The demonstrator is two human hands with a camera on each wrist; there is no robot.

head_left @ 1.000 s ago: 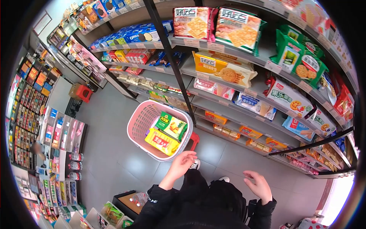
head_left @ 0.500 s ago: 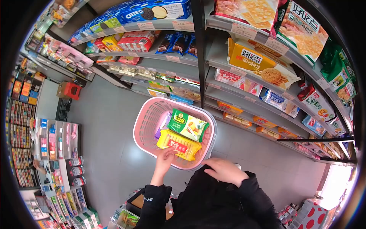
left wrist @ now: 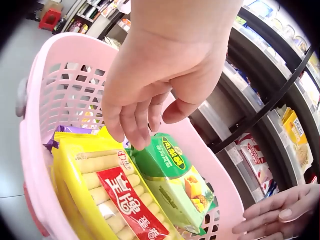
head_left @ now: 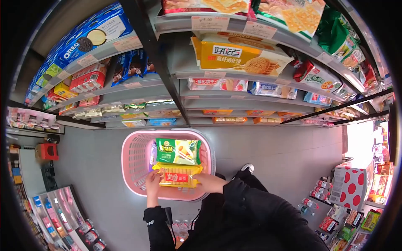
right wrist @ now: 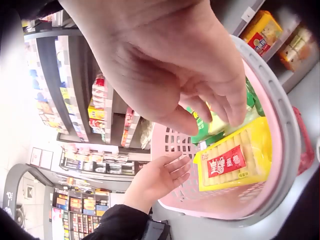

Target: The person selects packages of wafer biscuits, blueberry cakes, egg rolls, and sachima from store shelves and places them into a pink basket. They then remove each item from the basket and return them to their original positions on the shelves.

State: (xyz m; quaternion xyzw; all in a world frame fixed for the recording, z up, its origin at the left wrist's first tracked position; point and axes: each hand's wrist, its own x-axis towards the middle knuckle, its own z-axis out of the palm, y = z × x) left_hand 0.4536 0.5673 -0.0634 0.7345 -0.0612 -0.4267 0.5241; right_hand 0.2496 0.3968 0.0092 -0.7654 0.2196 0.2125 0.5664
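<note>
A pink shopping basket [head_left: 127, 167] stands on the floor in the head view. In it lie a yellow pack of egg rolls [head_left: 176, 177], a green pack of pineapple cakes [head_left: 178, 151] and a purple pack [head_left: 153, 155] partly hidden behind them. My left hand [head_left: 152, 185] is at the left end of the egg rolls; in the left wrist view its fingers [left wrist: 127, 122] hang loosely over the packs. At the right end is my right hand [head_left: 212, 183], whose fingers [right wrist: 232, 100] extend loosely over the basket in the right wrist view. Neither hand grips a pack.
Shelves of biscuits rise just beyond the basket, with a blue Oreo box [head_left: 90, 39] and a yellow biscuit pack [head_left: 238, 56]. Low display stands [head_left: 54, 213] are on the left. A polka-dot box [head_left: 351, 186] and bottles [head_left: 320, 192] stand at the right.
Both hands have come over the basket, to either end of the egg rolls. The right hand has moved in from the basket's right rim. The head view has turned, and the packs stay in the basket.
</note>
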